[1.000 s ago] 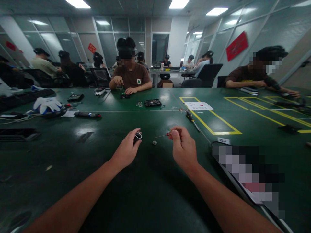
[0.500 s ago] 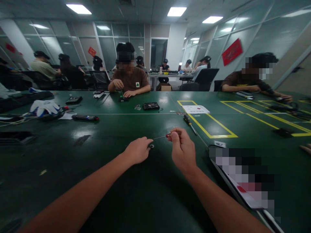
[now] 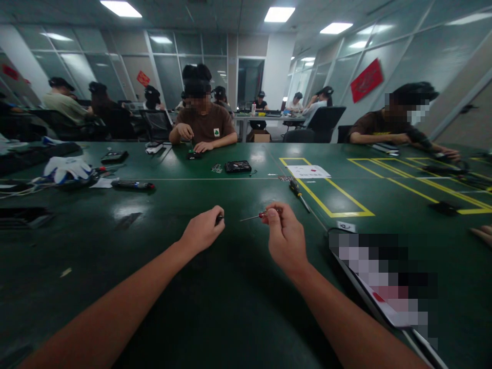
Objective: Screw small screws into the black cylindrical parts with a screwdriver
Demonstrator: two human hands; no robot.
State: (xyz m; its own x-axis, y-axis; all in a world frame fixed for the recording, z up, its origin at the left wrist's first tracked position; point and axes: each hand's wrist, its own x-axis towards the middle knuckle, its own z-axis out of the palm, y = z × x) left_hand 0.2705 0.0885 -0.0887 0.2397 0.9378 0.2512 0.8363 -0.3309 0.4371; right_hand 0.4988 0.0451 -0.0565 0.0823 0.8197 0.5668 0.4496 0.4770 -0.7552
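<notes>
In my right hand (image 3: 285, 233) is a small screwdriver (image 3: 253, 217) with a red handle end, its thin shaft pointing left. The fingers wrap its handle. My left hand (image 3: 205, 225) is closed, held apart from the screwdriver's tip. A small dark piece (image 3: 219, 219) shows between its thumb and fingers; most of it is hidden, so its kind is unclear. Farther off, a black and yellow screwdriver (image 3: 299, 195) lies on the green table (image 3: 230, 297).
A dark device (image 3: 238, 166) lies ahead beside small loose parts (image 3: 217, 168). White gloves (image 3: 66, 169) and a dark pen-shaped tool (image 3: 132, 185) are at left. A white sheet (image 3: 308, 171) lies on yellow tape. Co-workers sit across the table; another person's fingers (image 3: 482, 237) show at right.
My left hand has moved left, away from the screwdriver's tip, carrying the small dark piece. My right hand has hardly moved and still grips the screwdriver.
</notes>
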